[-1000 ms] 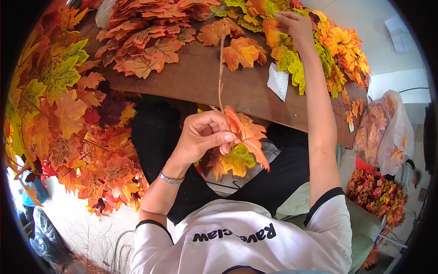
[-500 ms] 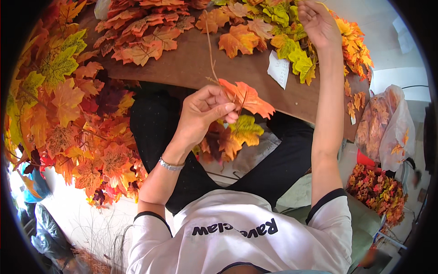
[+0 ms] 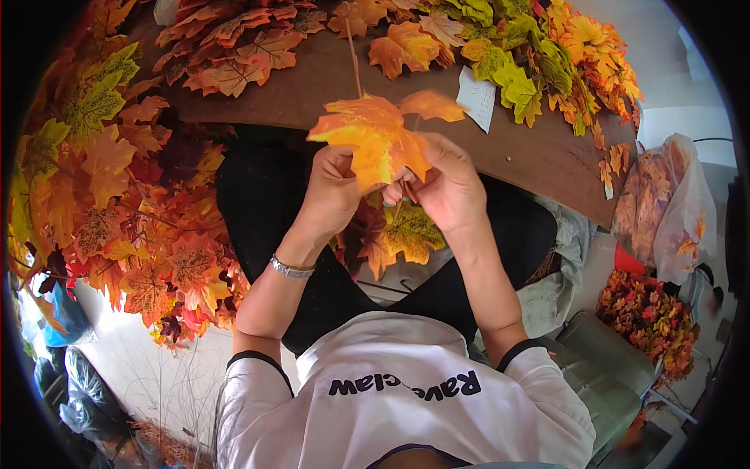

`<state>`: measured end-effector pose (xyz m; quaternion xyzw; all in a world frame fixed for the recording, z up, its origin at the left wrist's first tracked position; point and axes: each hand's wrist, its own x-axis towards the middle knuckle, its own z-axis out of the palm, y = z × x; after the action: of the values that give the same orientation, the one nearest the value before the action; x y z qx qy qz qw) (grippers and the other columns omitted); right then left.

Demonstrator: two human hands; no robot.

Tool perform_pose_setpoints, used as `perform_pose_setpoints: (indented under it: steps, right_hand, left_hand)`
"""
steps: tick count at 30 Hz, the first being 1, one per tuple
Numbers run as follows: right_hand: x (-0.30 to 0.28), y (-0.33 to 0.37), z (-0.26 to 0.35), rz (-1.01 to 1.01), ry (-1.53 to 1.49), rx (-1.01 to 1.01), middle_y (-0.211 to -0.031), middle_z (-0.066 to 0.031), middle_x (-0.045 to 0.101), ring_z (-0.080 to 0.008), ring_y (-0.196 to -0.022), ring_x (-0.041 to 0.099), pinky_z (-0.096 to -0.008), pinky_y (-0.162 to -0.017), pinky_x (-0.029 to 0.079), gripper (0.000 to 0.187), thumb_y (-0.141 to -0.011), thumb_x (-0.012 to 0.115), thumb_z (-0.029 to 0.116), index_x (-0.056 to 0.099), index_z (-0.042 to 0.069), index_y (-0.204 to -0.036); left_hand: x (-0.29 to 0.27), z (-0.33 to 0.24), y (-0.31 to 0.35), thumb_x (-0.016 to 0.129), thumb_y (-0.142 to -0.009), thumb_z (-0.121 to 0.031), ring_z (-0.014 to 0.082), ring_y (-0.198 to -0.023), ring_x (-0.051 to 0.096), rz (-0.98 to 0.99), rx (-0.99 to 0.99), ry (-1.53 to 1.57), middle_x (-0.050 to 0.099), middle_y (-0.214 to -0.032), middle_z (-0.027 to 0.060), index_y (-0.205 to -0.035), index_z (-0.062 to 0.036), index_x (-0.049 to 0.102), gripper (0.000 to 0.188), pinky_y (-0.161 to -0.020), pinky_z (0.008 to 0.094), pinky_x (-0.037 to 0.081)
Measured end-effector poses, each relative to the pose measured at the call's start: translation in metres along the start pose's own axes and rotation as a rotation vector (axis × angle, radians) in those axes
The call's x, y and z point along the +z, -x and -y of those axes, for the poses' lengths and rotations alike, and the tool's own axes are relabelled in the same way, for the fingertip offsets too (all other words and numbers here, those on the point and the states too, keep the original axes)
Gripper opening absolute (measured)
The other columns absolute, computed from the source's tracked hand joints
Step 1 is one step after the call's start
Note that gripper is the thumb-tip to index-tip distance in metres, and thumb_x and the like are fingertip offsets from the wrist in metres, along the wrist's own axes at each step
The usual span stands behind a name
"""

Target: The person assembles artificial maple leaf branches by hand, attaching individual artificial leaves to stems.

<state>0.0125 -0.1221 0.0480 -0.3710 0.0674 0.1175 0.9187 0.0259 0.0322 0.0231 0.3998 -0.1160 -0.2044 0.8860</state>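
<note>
Between my hands is an artificial maple leaf (image 3: pixel 373 139), orange and yellow, on a branch with a thin brown stem (image 3: pixel 353 59) running up over the table. A smaller orange leaf (image 3: pixel 430 104) belongs to the same bunch. My left hand (image 3: pixel 332 187) is closed at the big leaf's lower left, its fingertips partly covered by the leaf. At the leaf's lower right, my right hand (image 3: pixel 451 186) pinches close to the leaf's base. Below the hands hangs a yellow-green and orange leaf (image 3: pixel 410 233); whether it joins this branch I cannot tell.
Heaps of red and orange leaves (image 3: pixel 234 51) and yellow-green leaves (image 3: pixel 519 82) lie on the brown table (image 3: pixel 305 102), beside a white paper slip (image 3: pixel 475 98). More leaf branches (image 3: pixel 117 211) crowd the left. A clear plastic bag (image 3: pixel 664 207) of leaves sits right.
My right hand has come down from the yellow-green leaves on the table to join the left at the branch. An orange-yellow leaf now shows between both hands.
</note>
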Motion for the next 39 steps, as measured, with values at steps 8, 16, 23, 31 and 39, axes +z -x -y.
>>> perform_pose_setpoints:
  steps: [8, 16, 23, 31, 39]
  right_hand:
    - [0.006, 0.005, -0.016, -0.113, -0.313, 0.179, -0.067, -0.0022, 0.052, -0.0136, -0.06, 0.049, -0.0331, -0.055, 0.043, 0.019, -0.083, 0.059, 0.019, 0.058, 0.002, -0.088]
    - [0.008, 0.007, -0.017, -0.132, -0.279, 0.161, -0.068, 0.0001, 0.052, -0.0113, -0.058, 0.047, -0.0314, -0.054, 0.042, 0.018, -0.082, 0.06, 0.019, 0.057, 0.002, -0.087]
    - [0.007, 0.009, -0.019, -0.144, -0.258, 0.126, -0.069, -0.0024, 0.05, -0.0131, -0.059, 0.048, -0.0308, -0.054, 0.043, 0.018, -0.083, 0.06, 0.019, 0.057, 0.002, -0.085]
    - [-0.002, 0.012, -0.032, -0.013, -0.212, 0.019, -0.07, -0.0043, 0.051, -0.0163, -0.062, 0.052, -0.0299, -0.057, 0.044, 0.014, -0.086, 0.056, 0.016, 0.056, 0.002, -0.084]
    - [-0.003, 0.015, -0.032, 0.02, -0.001, -0.088, -0.073, -0.0039, 0.054, -0.0145, -0.06, 0.052, -0.026, -0.055, 0.041, 0.015, -0.087, 0.053, 0.017, 0.055, 0.003, -0.093]
  left_hand:
    - [0.004, -0.001, -0.001, 0.061, -0.079, 0.001, 0.0097, -0.063, 0.058, -0.011, 0.004, 0.048, 0.061, -0.078, 0.0084, -0.094, 0.0004, 0.048, 0.02, -0.056, 0.0197, 0.047]
    - [0.007, -0.003, 0.0, 0.062, -0.079, -0.001, 0.0085, -0.061, 0.057, -0.012, -0.011, 0.006, 0.06, -0.075, 0.0076, -0.093, -0.0006, 0.047, 0.02, -0.055, 0.0189, 0.046]
    - [0.008, -0.003, 0.0, 0.061, -0.079, 0.0, 0.0078, -0.061, 0.056, -0.03, -0.015, 0.009, 0.06, -0.075, 0.0073, -0.093, -0.0005, 0.047, 0.02, -0.055, 0.0182, 0.046]
    - [0.007, 0.0, 0.0, 0.062, -0.079, 0.001, 0.0076, -0.062, 0.057, -0.028, 0.008, 0.005, 0.058, -0.075, 0.0057, -0.093, -0.0005, 0.048, 0.02, -0.056, 0.0178, 0.047]
    - [0.007, -0.002, 0.003, 0.062, -0.079, 0.0, 0.0065, -0.061, 0.056, -0.039, -0.008, 0.02, 0.058, -0.073, 0.0042, -0.091, -0.0001, 0.051, 0.016, -0.053, 0.0177, 0.046]
